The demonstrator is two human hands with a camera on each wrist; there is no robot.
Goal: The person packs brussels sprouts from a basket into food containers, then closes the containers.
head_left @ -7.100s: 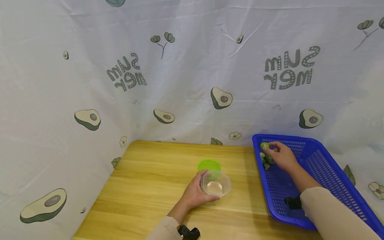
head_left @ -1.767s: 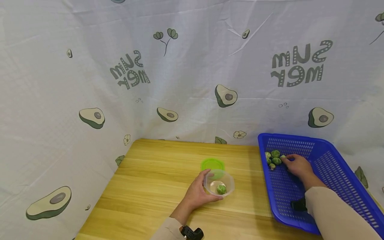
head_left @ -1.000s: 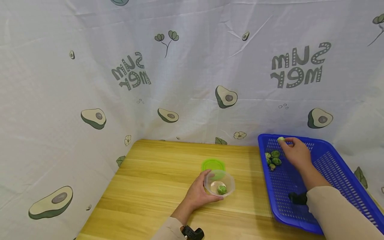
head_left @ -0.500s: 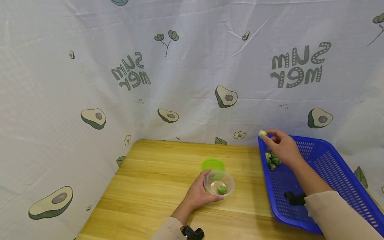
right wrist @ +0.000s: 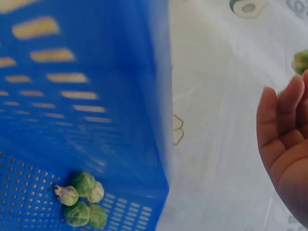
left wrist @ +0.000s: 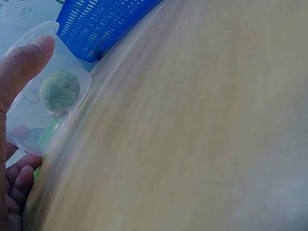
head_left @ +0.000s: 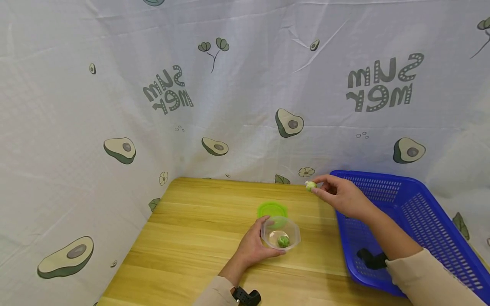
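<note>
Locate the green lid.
In the head view, the green lid lies on the wooden table, just beyond the clear bowl held by the left hand and left of the blue basket.

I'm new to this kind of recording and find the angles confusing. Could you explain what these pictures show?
There is no machine at work here, just a person's two bare hands. The widest view is taken from the head, looking forward and down; the other two are taken from the left and right wrists.

On the wooden table, a green lid lies behind a clear tub. The left hand holds that tub, which has one sprout inside. The right hand pinches another sprout in the air, beside a blue basket. The right wrist view shows more sprouts inside that basket.
</note>
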